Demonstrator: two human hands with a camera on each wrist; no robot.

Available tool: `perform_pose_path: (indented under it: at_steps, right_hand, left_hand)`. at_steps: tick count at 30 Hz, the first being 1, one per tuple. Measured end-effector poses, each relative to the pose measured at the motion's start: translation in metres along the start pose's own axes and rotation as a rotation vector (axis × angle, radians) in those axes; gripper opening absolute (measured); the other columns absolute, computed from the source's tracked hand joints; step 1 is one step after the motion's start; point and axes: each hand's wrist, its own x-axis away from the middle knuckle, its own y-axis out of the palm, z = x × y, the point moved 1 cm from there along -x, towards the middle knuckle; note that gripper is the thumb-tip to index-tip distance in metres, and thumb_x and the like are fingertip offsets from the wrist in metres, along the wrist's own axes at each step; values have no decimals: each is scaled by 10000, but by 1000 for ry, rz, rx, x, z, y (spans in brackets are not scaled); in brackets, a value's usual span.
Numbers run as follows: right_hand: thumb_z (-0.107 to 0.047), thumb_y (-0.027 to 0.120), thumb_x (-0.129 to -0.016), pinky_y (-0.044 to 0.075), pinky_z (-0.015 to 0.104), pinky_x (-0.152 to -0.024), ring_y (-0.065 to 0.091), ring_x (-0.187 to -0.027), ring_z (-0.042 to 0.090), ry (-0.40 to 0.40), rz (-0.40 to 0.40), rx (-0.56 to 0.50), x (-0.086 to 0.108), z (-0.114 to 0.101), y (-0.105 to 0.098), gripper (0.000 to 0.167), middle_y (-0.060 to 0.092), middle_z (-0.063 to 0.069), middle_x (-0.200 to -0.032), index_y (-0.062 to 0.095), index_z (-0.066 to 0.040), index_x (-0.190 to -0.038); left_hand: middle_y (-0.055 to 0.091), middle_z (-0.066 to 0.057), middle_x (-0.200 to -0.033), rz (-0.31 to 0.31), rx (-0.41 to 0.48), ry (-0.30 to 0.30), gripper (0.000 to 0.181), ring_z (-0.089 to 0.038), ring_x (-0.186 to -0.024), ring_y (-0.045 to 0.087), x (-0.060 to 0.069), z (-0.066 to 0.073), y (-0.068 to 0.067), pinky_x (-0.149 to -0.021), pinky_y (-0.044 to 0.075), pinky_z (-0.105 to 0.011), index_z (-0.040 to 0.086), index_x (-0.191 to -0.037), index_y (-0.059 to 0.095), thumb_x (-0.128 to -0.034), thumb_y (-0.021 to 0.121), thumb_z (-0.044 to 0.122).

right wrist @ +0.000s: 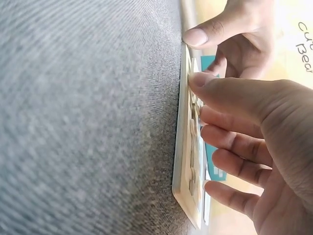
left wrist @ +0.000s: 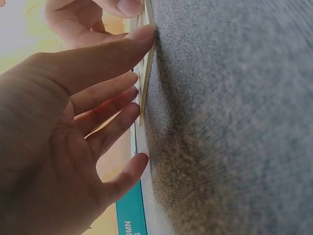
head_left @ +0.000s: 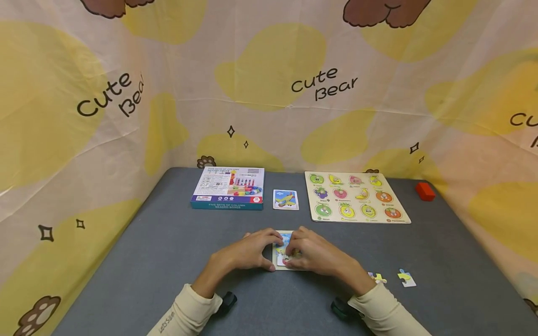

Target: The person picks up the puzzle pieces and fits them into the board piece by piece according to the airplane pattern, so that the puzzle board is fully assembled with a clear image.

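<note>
A small jigsaw puzzle in a shallow wooden tray (head_left: 279, 269) lies flat on the grey table, with both hands over it. My left hand (head_left: 251, 251) holds the tray at its left side; the thumb touches the near left corner and the index fingertip reaches over the picture. On the tray's right half, my right hand (head_left: 317, 253) pinches a puzzle piece (right wrist: 193, 108) between thumb and index finger, low against the picture. Its printed face is mostly hidden by the fingers. In the right wrist view, several fitted pieces stand slightly above the tray's rim.
Two loose puzzle pieces, one (head_left: 406, 278) in plain sight and another (head_left: 379, 278) partly behind the right forearm, lie at right. Farther back are a boxed set (head_left: 229, 186), an airplane picture card (head_left: 286, 199), a fruit puzzle board (head_left: 357, 220) and a red block (head_left: 425, 191).
</note>
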Motion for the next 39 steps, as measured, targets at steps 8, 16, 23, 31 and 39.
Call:
perform_pose_path:
  at_steps: [8, 16, 23, 31, 39]
  right_hand:
    - [-338, 843, -924, 490, 297, -840, 516, -954, 68, 9, -12, -27, 0, -1, -1, 197, 682, -76, -970, 820, -162, -1009]
    - [-330, 809, -958, 466, 305, -859, 508, -971, 80, 32, -29, -45, 0, -2, 0, 224, 696, -66, -1032, 830, -165, -1108]
    - [-327, 794, -972, 452, 309, -855, 504, -982, 84, 51, -31, -49, -1, -2, 3, 214, 691, -66, -1045, 833, -182, -1124]
    - [-316, 796, -971, 426, 290, -798, 488, -925, 74, 50, -24, -65, -2, -2, 4, 198, 681, -66, -1032, 841, -194, -1121]
    - [-307, 813, -955, 421, 328, -827, 508, -971, 89, 53, -16, -106, -3, -1, 5, 169, 669, -77, -1043, 842, -235, -1105]
  left_hand:
    - [565, -41, -1498, 6, -3, 5, 582, -255, -1428, 498, 0, 1, 0, -1095, 360, -585, 81, -1394, 665, -878, 887, 235]
    - [566, -41, -1497, 12, -4, 4, 583, -263, -1428, 498, 0, 2, 0, -1108, 355, -619, 86, -1391, 667, -873, 890, 234]
    - [569, -60, -1486, 15, -26, 13, 498, -274, -1416, 515, 1, 2, -1, -1069, 382, -617, 83, -1393, 668, -941, 822, 224]
    - [587, -52, -1454, 43, -27, -5, 376, -275, -1388, 528, 0, 5, 1, -1067, 402, -607, 101, -1354, 687, -1002, 750, 216]
    - [618, -42, -1352, 107, -58, -14, 274, -270, -1278, 565, -4, 11, 4, -1017, 442, -592, 140, -1197, 714, -965, 802, 257]
